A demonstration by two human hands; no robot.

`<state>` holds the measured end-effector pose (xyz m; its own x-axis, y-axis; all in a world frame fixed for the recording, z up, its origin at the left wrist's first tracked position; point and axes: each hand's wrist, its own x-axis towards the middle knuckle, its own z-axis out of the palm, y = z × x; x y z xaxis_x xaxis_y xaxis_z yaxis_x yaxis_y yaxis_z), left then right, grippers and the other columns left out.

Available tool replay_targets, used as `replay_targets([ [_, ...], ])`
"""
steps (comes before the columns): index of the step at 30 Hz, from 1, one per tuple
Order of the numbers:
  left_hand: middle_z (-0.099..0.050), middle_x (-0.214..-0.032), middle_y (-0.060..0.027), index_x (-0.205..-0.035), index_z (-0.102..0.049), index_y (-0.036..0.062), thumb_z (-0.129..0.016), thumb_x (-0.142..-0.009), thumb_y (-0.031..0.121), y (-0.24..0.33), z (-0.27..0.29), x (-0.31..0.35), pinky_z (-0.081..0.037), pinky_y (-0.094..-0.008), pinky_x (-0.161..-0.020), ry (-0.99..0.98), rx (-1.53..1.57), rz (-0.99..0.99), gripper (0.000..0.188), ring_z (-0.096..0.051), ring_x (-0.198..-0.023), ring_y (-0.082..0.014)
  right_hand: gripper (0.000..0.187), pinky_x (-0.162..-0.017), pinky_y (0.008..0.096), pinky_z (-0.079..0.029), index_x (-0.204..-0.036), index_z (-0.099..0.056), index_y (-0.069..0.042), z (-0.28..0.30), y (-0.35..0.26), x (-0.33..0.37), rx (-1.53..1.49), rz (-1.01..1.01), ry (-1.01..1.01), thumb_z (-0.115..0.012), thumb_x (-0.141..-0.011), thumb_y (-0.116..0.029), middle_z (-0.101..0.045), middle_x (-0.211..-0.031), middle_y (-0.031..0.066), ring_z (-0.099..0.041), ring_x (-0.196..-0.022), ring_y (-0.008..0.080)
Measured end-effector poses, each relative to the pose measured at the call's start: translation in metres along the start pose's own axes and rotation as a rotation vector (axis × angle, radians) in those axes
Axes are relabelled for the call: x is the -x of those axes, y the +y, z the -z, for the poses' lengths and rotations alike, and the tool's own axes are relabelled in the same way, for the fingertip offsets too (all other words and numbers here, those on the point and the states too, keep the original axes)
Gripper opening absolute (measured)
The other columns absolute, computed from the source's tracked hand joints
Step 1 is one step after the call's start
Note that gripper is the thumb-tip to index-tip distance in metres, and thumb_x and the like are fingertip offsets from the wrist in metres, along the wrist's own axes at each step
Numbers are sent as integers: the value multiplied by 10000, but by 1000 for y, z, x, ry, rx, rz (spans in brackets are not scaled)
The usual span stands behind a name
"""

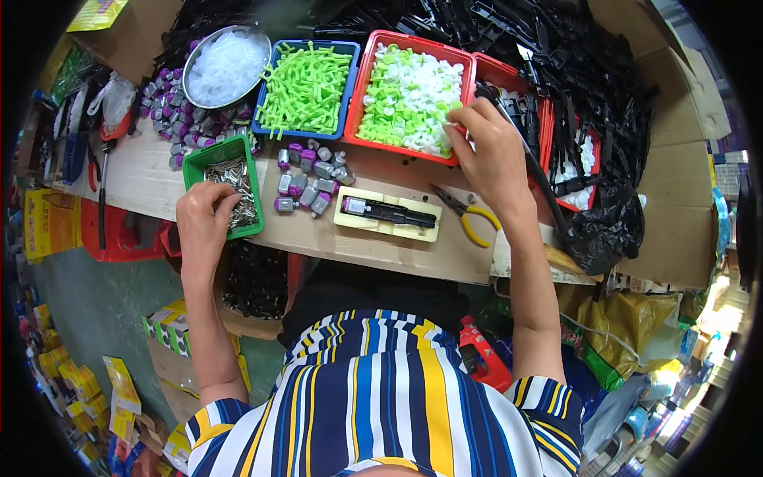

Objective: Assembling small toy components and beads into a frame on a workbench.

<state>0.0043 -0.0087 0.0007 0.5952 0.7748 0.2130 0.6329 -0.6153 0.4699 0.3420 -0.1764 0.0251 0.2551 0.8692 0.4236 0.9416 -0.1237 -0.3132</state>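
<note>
My left hand (208,213) reaches over the near left wall of a green bin (191,168) full of thin metal screws (243,188). Its thumb and fingers are pinched together at the screws; what lies between them is hidden. At the right edge of a red bin (358,131) with small green and white plastic pieces (409,95), my right hand (489,151) has its fingers curled, their tips closed on something too small to name. Between the hands, a cream fixture block (346,226) holds a black part (389,213) with a purple-and-grey end.
Yellow-handled pliers (469,221) lie right of the block. Grey-and-purple motor-like pieces (306,179) sit beyond it. Farther back stand a blue bin (350,52) of green plastic strips and a metal bowl (187,83) of clear pieces. Black parts (572,71) are heaped at the back right.
</note>
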Motion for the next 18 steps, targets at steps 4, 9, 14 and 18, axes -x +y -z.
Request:
replay_targets([
  [4, -654, -770, -145, -820, -680, -24, -734, -772, 23, 4, 3, 2, -470, -388, -633, 75, 32, -27, 85, -624, -718, -298, 115, -728, 417, -495, -955, -675, -18, -13, 4, -19, 163, 55, -64, -668, -857, -78, -595, -892, 124, -625, -832, 318],
  [9, -650, -759, -119, -811, -668, -29, -744, -787, 19, 29, 6, 2, -468, -357, -634, 170, 107, -40, 93, -617, -706, -259, 97, -740, 418, -493, -916, -673, -12, -13, 10, -30, 244, 79, -157, -671, -853, -87, -593, -878, 122, -622, -849, 313],
  [14, -653, -768, -103, -801, -672, -19, -751, -771, -14, 72, -12, 3, -479, -317, -647, 191, 258, -58, 84, -623, -710, -223, 87, -692, 374, -503, -891, -677, 0, -6, 2, -21, 37, 52, -26, -680, -855, -79, -645, -851, 109, -650, -757, 267],
  [18, -658, -772, -96, -801, -676, 2, -766, -735, -65, 112, -42, 6, -490, -313, -637, 272, 564, -120, 130, -620, -695, -222, 85, -651, 252, -496, -907, -679, 31, 0, -30, 0, -741, -301, -78, -712, -858, -30, -699, -823, 50, -643, -743, 89],
])
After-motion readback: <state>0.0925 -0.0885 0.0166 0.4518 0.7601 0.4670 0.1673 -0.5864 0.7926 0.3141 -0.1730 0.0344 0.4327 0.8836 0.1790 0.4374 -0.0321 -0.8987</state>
